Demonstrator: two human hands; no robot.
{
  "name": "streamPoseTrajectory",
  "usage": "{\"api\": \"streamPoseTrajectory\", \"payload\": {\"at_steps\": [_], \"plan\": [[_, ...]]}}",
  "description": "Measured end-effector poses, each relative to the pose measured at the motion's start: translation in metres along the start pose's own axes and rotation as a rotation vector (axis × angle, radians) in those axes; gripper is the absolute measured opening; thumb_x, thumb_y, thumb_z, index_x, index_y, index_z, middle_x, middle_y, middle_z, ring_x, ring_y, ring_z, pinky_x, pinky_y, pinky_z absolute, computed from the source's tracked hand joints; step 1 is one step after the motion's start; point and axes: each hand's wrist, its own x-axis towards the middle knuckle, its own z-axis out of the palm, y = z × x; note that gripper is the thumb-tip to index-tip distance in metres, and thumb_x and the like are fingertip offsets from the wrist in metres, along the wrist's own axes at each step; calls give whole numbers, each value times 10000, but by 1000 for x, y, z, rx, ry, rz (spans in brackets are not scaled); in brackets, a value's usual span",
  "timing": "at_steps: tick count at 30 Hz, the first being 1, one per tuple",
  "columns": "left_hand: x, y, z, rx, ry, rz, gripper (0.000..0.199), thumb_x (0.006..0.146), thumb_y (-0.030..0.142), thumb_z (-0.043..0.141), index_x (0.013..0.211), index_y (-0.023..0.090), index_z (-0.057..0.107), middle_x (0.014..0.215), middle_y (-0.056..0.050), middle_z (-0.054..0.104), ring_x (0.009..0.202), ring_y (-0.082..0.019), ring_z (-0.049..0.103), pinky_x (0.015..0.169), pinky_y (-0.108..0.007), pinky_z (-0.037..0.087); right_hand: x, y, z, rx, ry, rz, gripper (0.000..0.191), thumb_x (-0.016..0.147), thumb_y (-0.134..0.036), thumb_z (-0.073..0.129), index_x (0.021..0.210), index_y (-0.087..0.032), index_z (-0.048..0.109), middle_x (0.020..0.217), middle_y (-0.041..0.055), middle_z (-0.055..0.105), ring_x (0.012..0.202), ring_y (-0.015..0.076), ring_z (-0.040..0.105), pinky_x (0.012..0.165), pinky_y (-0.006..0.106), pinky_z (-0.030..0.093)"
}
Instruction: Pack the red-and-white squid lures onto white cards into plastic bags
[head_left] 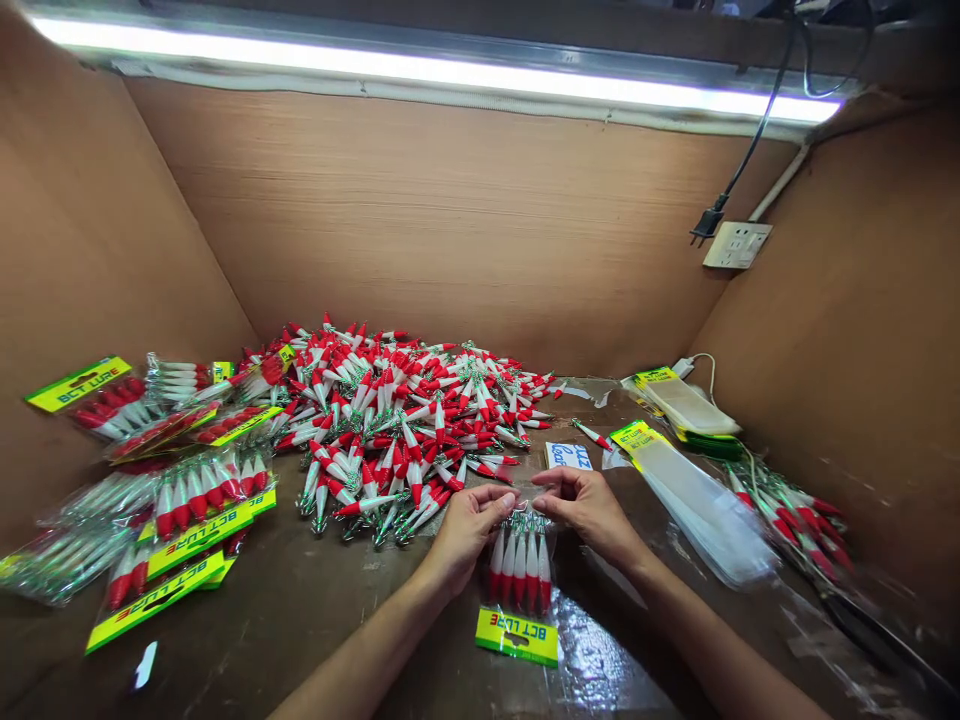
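Note:
A clear plastic bag (517, 637) with a yellow and green BCT LURE header lies in front of me, its header end nearest me. Inside it, several red and white fishing lures (520, 575) lie side by side, red ends toward the header. At the bag's far end, my left hand (471, 528) pinches the left corner between thumb and fingers. My right hand (589, 515) is closed at the right corner of that same end. The green hooked ends of the lures show between both hands.
Behind my hands is a large heap of loose lures (405, 410). Filled bags (202, 510) are stacked at left. Flat unfilled bags (697, 510) and more lures (799, 520) lie at right. A black plug (706, 225) hangs by the wall socket (737, 245).

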Motion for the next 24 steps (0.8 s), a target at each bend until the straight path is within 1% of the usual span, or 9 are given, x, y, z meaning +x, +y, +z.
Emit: {"api": "streamPoseTrajectory", "payload": {"at_steps": [3,5,7,10,12,16,20,22,24], "plan": [[-2,1,-1,13,-63,-8,487,752,457,857,1104,141,747,1008,-115,753,898,-231,681,751,-287,491,0,1,1,-6,-10,-20,363,729,-335,846,1024,-151,743,685,-28,655,621,109,559,609,237,414],[-4,3,-2,26,-97,-7,450,732,434,875,1037,122,765,1002,-119,750,898,-231,676,788,-299,490,0,3,2,13,-28,-5,358,733,-343,844,1021,-156,744,707,-19,672,637,116,575,625,242,427],[-7,4,-2,39,-120,-7,467,697,395,903,1054,129,761,991,-106,750,887,-221,673,806,-298,486,0,4,2,29,-35,1,358,722,-350,851,1005,-156,747,748,-3,695,670,127,598,647,249,443],[-10,3,-3,92,-218,-51,580,626,341,940,1134,153,735,1004,-93,749,864,-218,681,781,-293,491,1,4,1,23,24,-23,359,715,-357,854,995,-156,752,744,-1,688,671,134,594,645,254,447],[-10,0,-3,157,-269,-93,529,606,345,938,1050,127,749,928,-87,753,772,-207,678,708,-281,491,2,2,0,10,73,-43,362,721,-372,848,1001,-161,757,717,-7,672,654,136,583,636,259,449],[-9,-4,-1,257,-205,-47,392,629,344,909,904,114,752,777,-39,733,630,-160,626,596,-237,449,2,-3,-2,1,45,-72,382,715,-408,845,1009,-178,765,818,26,716,742,168,630,705,290,489],[-10,-1,2,293,-220,6,385,640,326,897,933,117,759,840,-43,746,682,-171,642,632,-238,464,-1,-7,-4,-24,-42,-67,402,730,-364,843,1078,-182,756,774,-1,694,703,142,612,696,274,478],[-11,1,3,315,-221,2,383,654,349,887,928,114,759,839,-42,744,659,-162,630,620,-236,456,-2,-7,-6,-21,-31,-62,398,738,-350,839,1089,-183,753,761,-11,680,690,131,599,685,264,468],[-12,0,5,345,-178,-17,377,660,390,881,873,107,751,757,-28,721,583,-140,588,562,-223,415,-1,-6,-8,-31,-6,-72,388,750,-354,832,1091,-186,754,768,-10,679,701,134,601,689,265,467]]}}
